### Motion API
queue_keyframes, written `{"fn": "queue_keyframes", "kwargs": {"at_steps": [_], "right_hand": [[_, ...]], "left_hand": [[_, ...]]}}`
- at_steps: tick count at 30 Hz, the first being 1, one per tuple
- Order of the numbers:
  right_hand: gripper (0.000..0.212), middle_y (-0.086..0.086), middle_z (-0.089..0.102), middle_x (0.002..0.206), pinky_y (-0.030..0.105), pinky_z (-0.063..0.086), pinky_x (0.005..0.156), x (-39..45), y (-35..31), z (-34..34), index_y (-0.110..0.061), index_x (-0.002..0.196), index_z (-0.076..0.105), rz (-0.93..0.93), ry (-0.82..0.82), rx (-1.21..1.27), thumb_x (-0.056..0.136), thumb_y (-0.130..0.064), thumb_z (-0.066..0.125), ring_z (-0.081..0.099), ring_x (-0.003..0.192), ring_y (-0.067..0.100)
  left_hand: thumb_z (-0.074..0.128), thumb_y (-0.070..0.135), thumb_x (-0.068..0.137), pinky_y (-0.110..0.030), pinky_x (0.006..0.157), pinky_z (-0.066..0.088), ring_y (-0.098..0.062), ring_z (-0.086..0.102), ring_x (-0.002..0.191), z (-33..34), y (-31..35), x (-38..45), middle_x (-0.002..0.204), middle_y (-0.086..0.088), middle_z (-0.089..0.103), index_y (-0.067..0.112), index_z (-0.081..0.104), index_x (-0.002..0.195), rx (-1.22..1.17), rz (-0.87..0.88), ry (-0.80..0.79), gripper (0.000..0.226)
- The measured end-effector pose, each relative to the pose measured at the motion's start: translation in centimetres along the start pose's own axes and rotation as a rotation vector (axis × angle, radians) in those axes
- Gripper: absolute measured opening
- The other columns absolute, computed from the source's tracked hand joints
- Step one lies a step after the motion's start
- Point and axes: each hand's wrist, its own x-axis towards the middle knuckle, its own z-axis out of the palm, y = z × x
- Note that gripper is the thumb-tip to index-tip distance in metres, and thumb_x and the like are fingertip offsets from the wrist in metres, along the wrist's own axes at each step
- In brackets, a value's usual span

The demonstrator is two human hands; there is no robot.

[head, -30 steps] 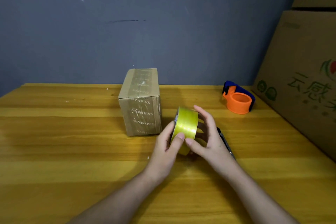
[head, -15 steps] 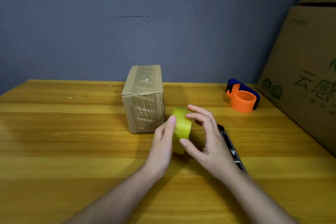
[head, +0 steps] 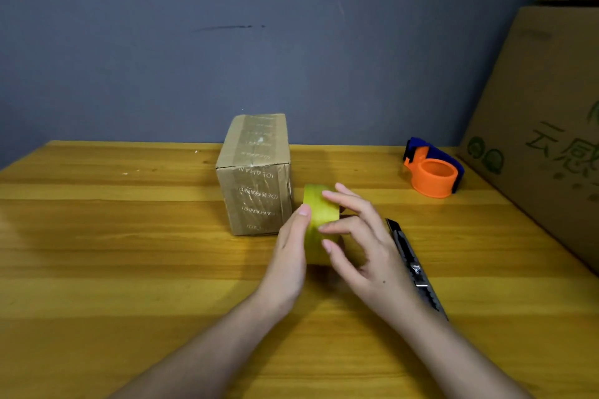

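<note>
The left thumb lies pressed against the near left edge of the yellow tape roll, and the left hand grips the roll from that side, its other fingers hidden behind it. The right hand curls over the roll from the other side, two fingertips resting on top of the band and the forefinger and thumb tips close together lower on its face, as if picking for the loose end. The roll stands on edge, at or just above the wooden table, just beside the small taped cardboard box. A utility knife lies under the right wrist, an orange tape dispenser with an empty hub sits well apart at the back right, and large cartons lean at the right edge. No strip shows peeled free, so the work seems only begun: the end has yet to be found and lifted
</note>
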Motion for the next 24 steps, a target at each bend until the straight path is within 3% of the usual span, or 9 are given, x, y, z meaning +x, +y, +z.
{"fn": "queue_keyframes", "kwargs": {"at_steps": [3,6,8,9,11,13,17,20,24], "right_hand": [[0.013,0.003,0.052,0.136,0.028,0.030,0.112,0.1,0.1,-0.1,-0.014,0.098,0.060,-0.021,0.002,-0.047,0.086,-0.016,0.061,0.036,0.141,0.017],[0.045,-0.003,0.049,0.137,0.024,0.027,0.114,0.2,0.3,-0.2,-0.019,0.119,0.051,-0.021,-0.035,-0.143,0.078,-0.027,0.069,0.034,0.141,0.014],[0.056,-0.005,0.046,0.137,0.022,0.026,0.114,0.3,0.3,-0.2,-0.020,0.127,0.049,-0.008,-0.042,-0.197,0.077,-0.030,0.071,0.035,0.140,0.013],[0.057,-0.005,0.045,0.137,0.021,0.025,0.114,0.3,0.3,-0.2,-0.020,0.129,0.049,-0.003,-0.041,-0.218,0.077,-0.032,0.071,0.035,0.139,0.013],[0.056,-0.005,0.044,0.137,0.017,0.022,0.113,0.3,0.3,-0.2,-0.022,0.129,0.050,0.001,-0.040,-0.248,0.079,-0.035,0.070,0.035,0.138,0.013],[0.051,-0.004,0.043,0.137,0.014,0.020,0.113,0.2,0.3,-0.1,-0.026,0.127,0.050,-0.001,-0.046,-0.259,0.081,-0.038,0.068,0.033,0.139,0.013],[0.033,-0.002,0.042,0.139,0.016,0.022,0.113,0.0,0.3,0.1,-0.029,0.114,0.054,-0.027,-0.044,-0.217,0.084,-0.035,0.067,0.030,0.141,0.016],[0.029,-0.002,0.041,0.140,0.019,0.023,0.113,0.0,0.3,0.2,-0.028,0.110,0.053,-0.025,-0.029,-0.192,0.085,-0.034,0.066,0.029,0.142,0.015],[0.050,-0.007,0.040,0.138,0.018,0.023,0.114,0.2,0.3,-0.2,-0.027,0.127,0.046,0.018,-0.034,-0.225,0.083,-0.041,0.064,0.031,0.138,0.011]], "left_hand": [[0.036,0.021,0.099,0.006,0.079,0.037,0.027,0.052,0.083,-0.1,-0.2,0.2,0.102,0.021,0.057,0.032,0.056,0.096,0.036,0.036,-0.026,0.023],[0.034,0.015,0.099,0.008,0.071,0.037,0.030,0.053,0.075,0.0,-0.5,0.0,0.091,0.025,0.056,0.034,0.055,0.085,0.053,0.069,-0.070,0.032],[0.034,0.014,0.100,0.007,0.066,0.037,0.029,0.054,0.072,0.1,-0.5,-0.1,0.081,0.027,0.058,0.034,0.054,0.083,0.055,0.086,-0.086,0.033],[0.037,0.017,0.100,0.005,0.067,0.039,0.026,0.056,0.075,0.0,-0.7,-0.1,0.078,0.026,0.063,0.033,0.056,0.084,0.056,0.096,-0.093,0.030],[0.044,0.034,0.093,-0.008,0.085,0.045,0.007,0.062,0.094,-0.3,-1.2,0.5,0.090,0.016,0.071,0.026,0.063,0.090,0.052,0.101,-0.115,0.021],[0.041,0.042,0.085,-0.026,0.097,0.046,-0.010,0.061,0.106,-0.4,-1.3,0.6,0.103,0.003,0.070,0.020,0.065,0.097,0.042,0.084,-0.131,0.035],[0.020,0.013,0.100,0.000,0.069,0.043,0.017,0.062,0.080,-0.2,-0.8,0.3,0.076,0.025,0.072,0.024,0.058,0.092,-0.016,0.084,-0.178,0.041],[0.013,0.006,0.099,0.003,0.064,0.041,0.022,0.059,0.072,-0.3,-0.5,-0.1,0.067,0.031,0.068,0.025,0.054,0.087,0.017,0.118,-0.229,0.047],[0.024,0.015,0.099,-0.001,0.063,0.044,0.017,0.062,0.075,-0.6,-1.0,0.2,0.073,0.026,0.071,0.024,0.055,0.093,0.023,0.122,-0.284,0.033]]}}
